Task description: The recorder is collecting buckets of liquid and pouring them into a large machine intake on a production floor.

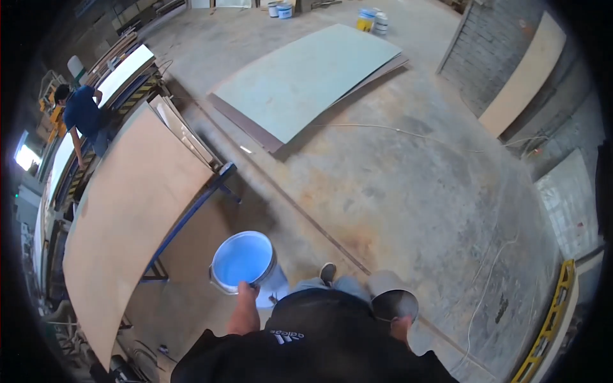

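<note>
My left hand (pixel 248 292) is closed at the near edge of a light blue bucket (pixel 244 258), by its rim and wire handle. The bucket hangs upright at my left side, and its pale blue inside shows no clear contents. On my other side, my right hand (pixel 401 327) grips the near rim of a round, dark-mouthed bucket (pixel 394 305) with a greyish outer wall. What lies inside that one is too dark to tell. Both containers are held apart from each other, either side of my legs.
A bench with a large tan wood sheet (pixel 137 172) stands left; a co-worker (pixel 86 121) bends beyond it. Pale green sheets (pixel 306 76) lie stacked ahead. A hose (pixel 383 126) and a dark floor strip (pixel 300 210) cross the concrete. Yellow spirit level (pixel 546 322) at right.
</note>
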The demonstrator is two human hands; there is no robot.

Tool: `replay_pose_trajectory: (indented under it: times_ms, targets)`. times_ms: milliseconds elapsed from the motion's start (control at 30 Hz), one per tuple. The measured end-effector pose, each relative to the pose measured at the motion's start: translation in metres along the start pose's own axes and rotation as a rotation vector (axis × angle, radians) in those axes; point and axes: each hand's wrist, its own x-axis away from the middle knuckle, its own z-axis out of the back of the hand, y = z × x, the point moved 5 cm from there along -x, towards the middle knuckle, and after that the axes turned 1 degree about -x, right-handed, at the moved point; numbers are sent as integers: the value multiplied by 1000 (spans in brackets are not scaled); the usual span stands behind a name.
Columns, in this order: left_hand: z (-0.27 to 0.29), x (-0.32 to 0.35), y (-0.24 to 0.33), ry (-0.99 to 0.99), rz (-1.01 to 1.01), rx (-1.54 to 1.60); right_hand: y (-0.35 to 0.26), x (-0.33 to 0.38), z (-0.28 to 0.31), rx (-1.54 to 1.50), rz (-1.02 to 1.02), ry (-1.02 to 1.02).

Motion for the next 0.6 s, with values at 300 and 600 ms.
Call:
replay_pose_trajectory:
  times_ms: [300,600]
  targets:
    - [-282,-58,45,-33,-52,102,5,-426,15,-1214,-1022,14]
    - [-550,-96,130,270,230,285,-196,-893,164,-115,-181,-443]
